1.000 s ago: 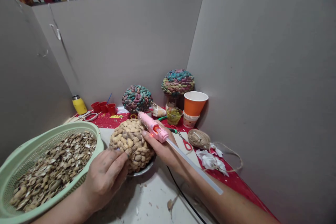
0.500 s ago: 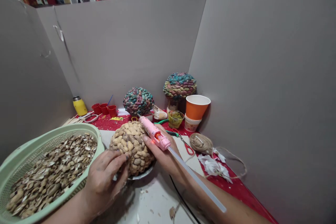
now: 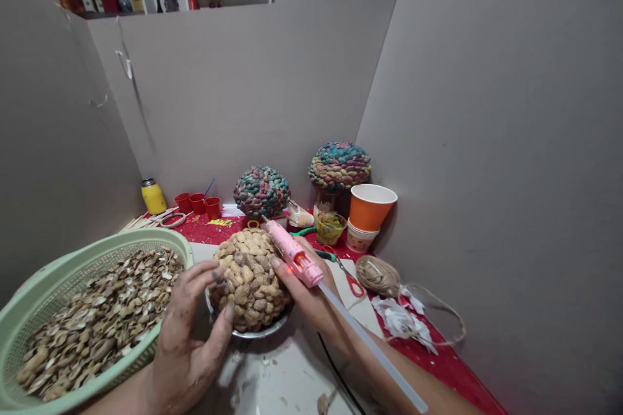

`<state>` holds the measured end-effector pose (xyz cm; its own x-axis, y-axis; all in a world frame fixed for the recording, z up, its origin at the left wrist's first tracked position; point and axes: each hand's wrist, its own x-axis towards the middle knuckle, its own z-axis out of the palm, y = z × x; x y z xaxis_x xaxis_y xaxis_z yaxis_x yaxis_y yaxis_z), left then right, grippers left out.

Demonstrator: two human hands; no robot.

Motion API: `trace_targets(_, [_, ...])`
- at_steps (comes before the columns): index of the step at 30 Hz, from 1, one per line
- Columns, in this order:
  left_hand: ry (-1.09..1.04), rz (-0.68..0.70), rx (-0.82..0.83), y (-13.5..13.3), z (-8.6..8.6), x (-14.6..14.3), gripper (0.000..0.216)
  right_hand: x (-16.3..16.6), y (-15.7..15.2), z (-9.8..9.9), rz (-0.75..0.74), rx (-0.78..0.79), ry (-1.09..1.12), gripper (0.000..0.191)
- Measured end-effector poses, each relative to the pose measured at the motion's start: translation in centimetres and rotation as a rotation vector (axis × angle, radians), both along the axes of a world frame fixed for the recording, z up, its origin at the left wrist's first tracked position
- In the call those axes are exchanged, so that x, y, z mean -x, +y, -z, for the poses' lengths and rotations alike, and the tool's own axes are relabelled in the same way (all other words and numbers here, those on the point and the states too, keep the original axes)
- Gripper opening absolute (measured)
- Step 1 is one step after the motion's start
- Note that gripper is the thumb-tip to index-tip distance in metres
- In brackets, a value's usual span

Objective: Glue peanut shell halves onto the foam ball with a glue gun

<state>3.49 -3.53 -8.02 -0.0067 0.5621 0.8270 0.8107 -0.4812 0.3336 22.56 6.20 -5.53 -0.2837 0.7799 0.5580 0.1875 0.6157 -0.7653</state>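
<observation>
A dome covered in peanut shells [image 3: 250, 279] sits in a shallow metal bowl [image 3: 263, 331] before me. My left hand [image 3: 192, 324] is at its left side, thumb and fingers spread apart, with nothing seen between them; whether the fingertips touch the shells I cannot tell. My right hand [image 3: 309, 285] grips a pink hot glue gun [image 3: 294, 253] at the dome's right side. The gun's nozzle points up and away, past the top of the dome, and a long clear glue stick [image 3: 374, 347] sticks out of its back. A small red light glows on the gun.
A green basket [image 3: 187, 249] of shell halves stands on the left. Behind are two painted domes [image 3: 261, 192], red cups [image 3: 213, 208], a yellow bottle [image 3: 154, 197] and an orange paper cup [image 3: 370, 207]. Scissors [image 3: 354, 284], twine [image 3: 378, 275] and crumpled tissue [image 3: 399, 319] lie right.
My left hand's fingers have gone from pinched together against the shells to spread apart. The right hand keeps hold of the glue gun. The whole view has shifted slightly.
</observation>
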Motion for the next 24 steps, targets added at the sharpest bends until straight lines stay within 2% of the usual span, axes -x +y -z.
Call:
trace_targets(6, [-0.089, 0.012, 0.289, 0.7, 0.9, -1.0, 0.068, 0.1, 0.0, 0.4, -0.004, -0.018, 0.035, 0.020])
trace_targets(15, [-0.149, 0.028, 0.374, 1.8, 1.7, -1.0, 0.067, 0.2, 0.3, 0.9, -0.007, -0.029, 0.058, 0.017])
trace_targets(24, [-0.183, 0.054, 0.346, 2.1, 1.9, -1.2, 0.062, 0.5, 0.6, 1.9, -0.037, 0.004, 0.101, 0.018])
